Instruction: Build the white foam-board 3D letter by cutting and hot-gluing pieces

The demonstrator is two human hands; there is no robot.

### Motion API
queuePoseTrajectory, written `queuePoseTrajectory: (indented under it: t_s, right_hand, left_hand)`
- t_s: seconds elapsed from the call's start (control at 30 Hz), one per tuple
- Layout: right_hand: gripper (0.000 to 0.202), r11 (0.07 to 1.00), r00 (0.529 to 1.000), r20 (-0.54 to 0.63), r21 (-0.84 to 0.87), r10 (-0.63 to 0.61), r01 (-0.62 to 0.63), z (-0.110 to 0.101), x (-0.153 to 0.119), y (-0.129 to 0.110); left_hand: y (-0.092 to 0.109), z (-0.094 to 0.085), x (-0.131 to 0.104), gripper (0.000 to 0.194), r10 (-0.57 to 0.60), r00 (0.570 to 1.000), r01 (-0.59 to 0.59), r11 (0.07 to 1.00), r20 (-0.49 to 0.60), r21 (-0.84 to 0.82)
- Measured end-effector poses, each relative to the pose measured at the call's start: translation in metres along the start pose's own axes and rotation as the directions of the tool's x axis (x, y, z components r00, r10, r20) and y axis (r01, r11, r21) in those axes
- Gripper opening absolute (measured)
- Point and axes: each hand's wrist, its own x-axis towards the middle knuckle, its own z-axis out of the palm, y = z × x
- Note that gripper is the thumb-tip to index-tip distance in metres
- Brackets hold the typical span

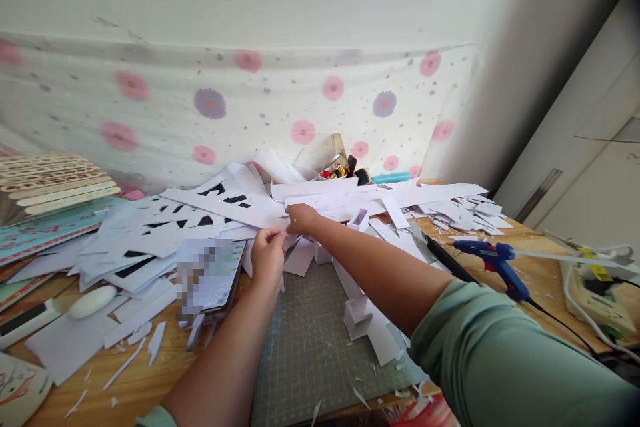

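Note:
Both hands meet near the middle of the table, over the back edge of a grey-green cutting mat (295, 347). My left hand (267, 255) has its fingers closed in a pinch; what sits between them is too small to make out. Just behind and to the right, my right hand (301, 219) is curled, its fingertips hidden against white paper. A long white strip (225, 208) runs up to the hands from the left. Small folded white paper boxes (356, 319) stand on the mat beneath my right forearm.
A blue glue gun (493, 257) and a power strip (600, 303) with cables lie at the right. A tablet (220, 280) stands left of my left hand. Paper scraps (150, 233) and wooden sticks (55, 180) cover the left side.

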Motion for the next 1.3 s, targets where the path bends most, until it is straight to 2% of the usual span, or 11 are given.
queuePoseTrajectory:
  t_s: [0.13,0.3,0.47,0.6,0.73,0.83,1.0,1.07,1.13,1.23,1.3]
  right_hand:
    - [0.035,0.999,0.999,0.030,0.033,0.025,-0.025,0.002,-0.001,-0.009]
    - [0.035,0.995,0.998,0.061,0.090,0.029,-0.034,0.003,-0.002,-0.022]
    - [0.035,0.979,0.996,-0.060,0.195,0.068,-0.055,-0.022,-0.025,-0.017]
    - [0.039,0.958,0.958,-0.243,0.275,0.152,-0.082,-0.044,-0.081,0.002]
    - [0.028,0.940,0.928,-0.309,0.328,0.206,-0.099,-0.041,-0.168,0.025]
    - [0.020,0.923,0.931,-0.290,0.371,0.223,-0.105,-0.023,-0.237,0.049]
    - [0.014,0.882,0.929,-0.167,0.406,0.330,-0.240,0.002,-0.333,0.101]
    - [0.014,0.872,0.944,-0.068,0.411,0.322,-0.268,0.003,-0.359,0.115]
    - [0.015,0.870,0.960,0.019,0.418,0.279,-0.261,0.000,-0.374,0.117]
    - [0.013,0.835,0.977,0.100,0.507,0.188,-0.213,-0.004,-0.379,0.103]
    - [0.028,0.776,0.988,0.104,0.612,0.112,-0.152,-0.002,-0.376,0.086]
  left_hand:
    - [0.000,0.002,-0.002,0.023,-0.026,0.999,0.024,0.998,-0.046,-0.059]
    - [-0.001,0.004,-0.002,0.022,-0.040,0.998,0.033,0.990,-0.047,-0.134]
    - [0.002,0.002,-0.002,0.032,-0.087,0.993,0.061,0.963,-0.086,-0.264]
    - [0.010,0.001,-0.006,0.033,-0.094,0.996,0.091,0.905,0.014,-0.416]
    - [0.020,0.000,-0.011,0.028,-0.050,0.989,0.117,0.840,0.138,-0.530]
    - [0.026,-0.001,-0.012,0.023,-0.030,0.989,0.114,0.793,0.148,-0.598]
    - [0.035,-0.002,-0.013,0.015,-0.030,0.986,0.132,0.754,0.167,-0.643]
    - [0.037,-0.001,-0.015,0.012,-0.038,0.983,0.146,0.754,0.179,-0.641]
    - [0.037,0.001,-0.019,0.013,-0.039,0.974,0.173,0.755,0.221,-0.632]
    - [0.036,0.008,-0.033,0.021,-0.044,0.938,0.259,0.750,0.345,-0.609]
    - [0.033,0.013,-0.046,0.026,-0.057,0.905,0.317,0.752,0.422,-0.578]
